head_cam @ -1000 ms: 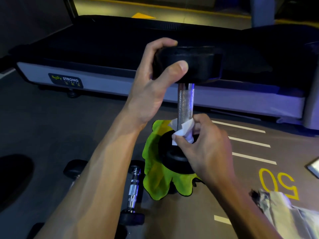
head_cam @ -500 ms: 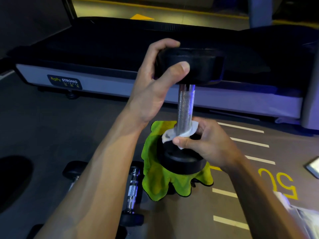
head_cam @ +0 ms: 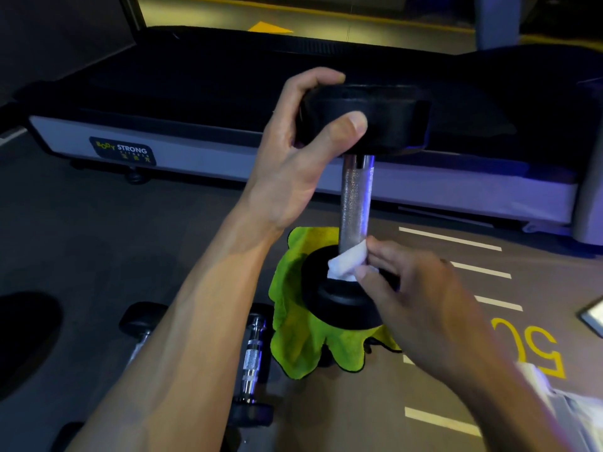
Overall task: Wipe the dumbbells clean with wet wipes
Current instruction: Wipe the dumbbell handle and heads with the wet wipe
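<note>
Dumbbell (head_cam: 355, 197) stands on end on a green cloth (head_cam: 300, 334) spread on the floor (head_cam: 98, 239), lower head down, upper head up. My left hand (head_cam: 293, 164) grips the upper head, thumb across its side wall and fingers (head_cam: 321, 76) curled over the top edge; this keeps the bar upright. My right hand (head_cam: 421, 295) pinches a folded wet wipe (head_cam: 346, 264) between thumb and fingers and presses it against the foot of the knurled handle, where the bar meets the lower head. Judgement: the step in hand is wiping that joint and the handle. To do it well I would wrap the wipe around the bar rather than dab one side, work upward along the knurling with firm pressure, and turn the dumbbell with the left hand so the whole circumference gets covered; knurling probably snags and shreds a thin wipe, so short strokes. The left grip must not slacken, since the standing weight could tip off the soft cloth. Around: two more dumbbells (head_cam: 251, 357) lie on the floor near my left forearm, just beside the cloth. A treadmill (head_cam: 195, 164) sits behind. Painted lines and a yellow number mark the floor at right. A pale packet (head_cam: 567, 409) lies at lower right, blurred; I cannot tell what it is. Nothing blocks the handle itself.
</note>
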The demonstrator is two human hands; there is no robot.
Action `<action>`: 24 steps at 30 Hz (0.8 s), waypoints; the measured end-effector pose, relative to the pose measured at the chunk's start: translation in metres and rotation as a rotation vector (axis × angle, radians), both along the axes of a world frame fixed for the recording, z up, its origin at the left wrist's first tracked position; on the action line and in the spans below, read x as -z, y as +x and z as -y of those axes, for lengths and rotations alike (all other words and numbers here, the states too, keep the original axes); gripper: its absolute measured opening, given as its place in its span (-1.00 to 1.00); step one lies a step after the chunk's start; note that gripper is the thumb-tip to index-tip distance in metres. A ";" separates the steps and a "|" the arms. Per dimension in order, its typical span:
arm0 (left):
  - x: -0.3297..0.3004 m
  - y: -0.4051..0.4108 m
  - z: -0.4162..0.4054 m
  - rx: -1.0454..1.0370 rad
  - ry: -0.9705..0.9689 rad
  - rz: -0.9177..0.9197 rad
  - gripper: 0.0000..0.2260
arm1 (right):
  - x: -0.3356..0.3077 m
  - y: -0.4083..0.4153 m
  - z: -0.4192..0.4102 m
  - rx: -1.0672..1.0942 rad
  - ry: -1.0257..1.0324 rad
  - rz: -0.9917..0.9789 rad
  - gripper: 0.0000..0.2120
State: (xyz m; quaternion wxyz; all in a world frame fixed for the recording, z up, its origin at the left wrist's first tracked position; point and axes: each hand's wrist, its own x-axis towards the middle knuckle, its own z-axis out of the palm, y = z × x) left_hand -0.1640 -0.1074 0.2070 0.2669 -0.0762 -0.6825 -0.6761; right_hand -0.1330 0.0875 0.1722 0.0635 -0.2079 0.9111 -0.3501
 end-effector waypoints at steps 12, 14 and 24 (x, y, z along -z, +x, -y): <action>-0.004 -0.001 -0.013 0.021 -0.066 -0.009 -0.53 | 0.034 -0.038 0.026 0.144 -0.345 0.181 -0.75; -0.004 -0.003 -0.014 0.031 -0.084 -0.011 -0.53 | 0.035 -0.052 0.017 0.018 -0.412 0.332 -0.74; -0.002 0.003 -0.008 -0.008 -0.073 -0.031 -0.52 | 0.028 -0.028 0.039 0.193 -0.023 -0.054 -0.70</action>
